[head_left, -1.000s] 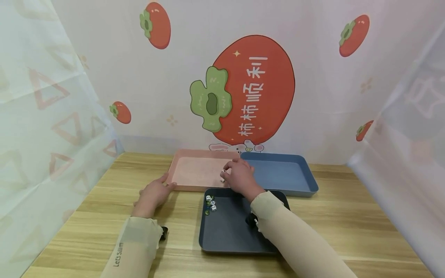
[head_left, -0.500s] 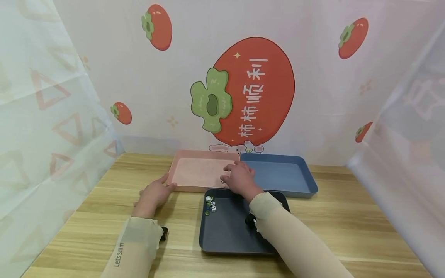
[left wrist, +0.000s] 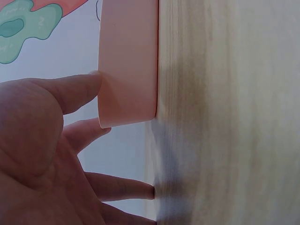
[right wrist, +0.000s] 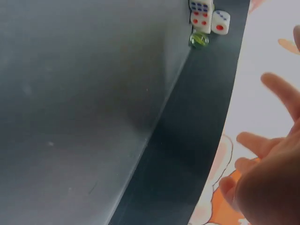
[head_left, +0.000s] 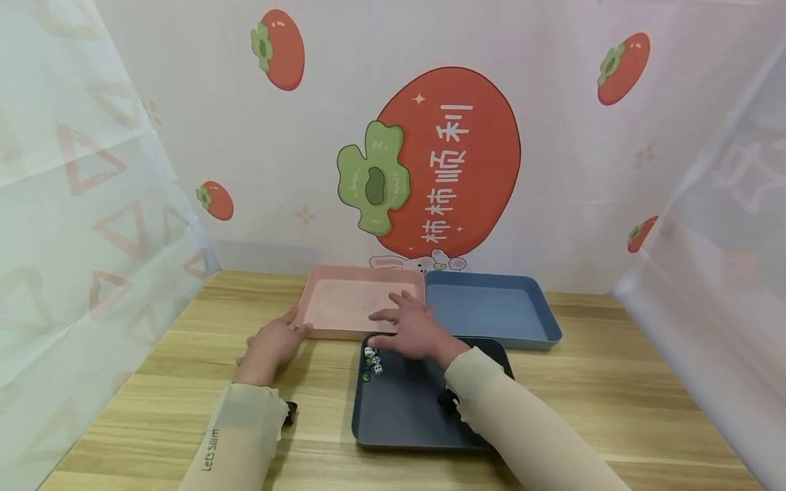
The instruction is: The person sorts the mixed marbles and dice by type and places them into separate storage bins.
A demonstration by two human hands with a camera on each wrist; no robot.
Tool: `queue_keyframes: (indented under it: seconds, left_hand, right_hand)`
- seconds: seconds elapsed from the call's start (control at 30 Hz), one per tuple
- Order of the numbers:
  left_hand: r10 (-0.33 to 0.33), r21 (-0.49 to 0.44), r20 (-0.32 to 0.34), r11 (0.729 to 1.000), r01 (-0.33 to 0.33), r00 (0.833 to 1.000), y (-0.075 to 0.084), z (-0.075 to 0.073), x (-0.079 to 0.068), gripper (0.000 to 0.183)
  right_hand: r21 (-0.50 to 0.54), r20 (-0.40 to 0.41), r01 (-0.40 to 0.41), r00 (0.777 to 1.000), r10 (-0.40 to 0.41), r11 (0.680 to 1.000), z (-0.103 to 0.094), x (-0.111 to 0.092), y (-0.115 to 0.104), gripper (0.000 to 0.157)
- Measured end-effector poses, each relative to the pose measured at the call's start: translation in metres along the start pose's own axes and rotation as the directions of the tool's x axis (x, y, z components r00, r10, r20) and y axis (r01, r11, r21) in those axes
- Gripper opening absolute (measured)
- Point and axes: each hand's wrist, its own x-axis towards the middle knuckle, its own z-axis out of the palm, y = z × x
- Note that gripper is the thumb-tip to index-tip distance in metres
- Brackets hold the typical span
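Note:
My left hand [head_left: 274, 341] is at the near left corner of the pink tray [left wrist: 129, 61]; thumb and index finger touch its walls, and the other fingers stretch out straight beside it. My right hand [head_left: 411, 331], fingers spread and holding nothing visible, is over the far edge of the dark grey tray [head_left: 417, 409]. Several white dice [right wrist: 220, 22] lie with a green glass marble [right wrist: 198, 40] in that tray's far left corner. Whether dice lie in the pink tray under my right hand is hidden.
A blue tray [head_left: 491, 314] stands right of the pink one, side by side along the back of the wooden table [head_left: 614, 389]. Behind them hangs a printed curtain [head_left: 552, 170], with further cloth at both sides.
My right hand opens from its bent pinch beside the dice in the pink tray. It shifts left and nearer, toward the dark grey tray. The left hand stays put.

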Motion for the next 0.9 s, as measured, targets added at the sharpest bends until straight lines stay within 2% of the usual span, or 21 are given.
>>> queue_keyframes:
  seconds: [0.17, 0.27, 0.47, 0.7, 0.9]
  left_hand:
    - [-0.004, 0.003, -0.001, 1.000, 0.004, 1.000, 0.001, 0.000, 0.000, 0.073]
    - [-0.010, 0.005, 0.000, 1.000, 0.010, 1.000, 0.000, 0.000, 0.001, 0.073]
    - [-0.013, 0.011, 0.004, 1.000, 0.013, 1.000, 0.001, 0.000, 0.001, 0.073]
    - [-0.003, 0.020, 0.004, 1.000, 0.003, 1.000, 0.001, 0.001, 0.002, 0.073]
    - [-0.004, 0.010, 0.003, 1.000, 0.004, 1.000, 0.001, 0.000, 0.002, 0.072]
  right_hand:
    - [-0.023, 0.052, 0.098, 0.994, -0.097, 0.995, 0.003, -0.009, -0.005, 0.042]
    - [-0.057, 0.078, 0.133, 0.989, -0.129, 0.989, 0.006, -0.011, -0.007, 0.036]
    - [-0.151, 0.130, 0.167, 0.980, -0.148, 0.974, 0.013, -0.013, -0.006, 0.028]
    - [-0.171, 0.176, 0.191, 0.971, -0.161, 0.967, 0.019, -0.014, -0.003, 0.021]
    - [-0.196, 0.174, 0.197, 0.971, -0.164, 0.961, 0.023, -0.013, -0.004, 0.015]
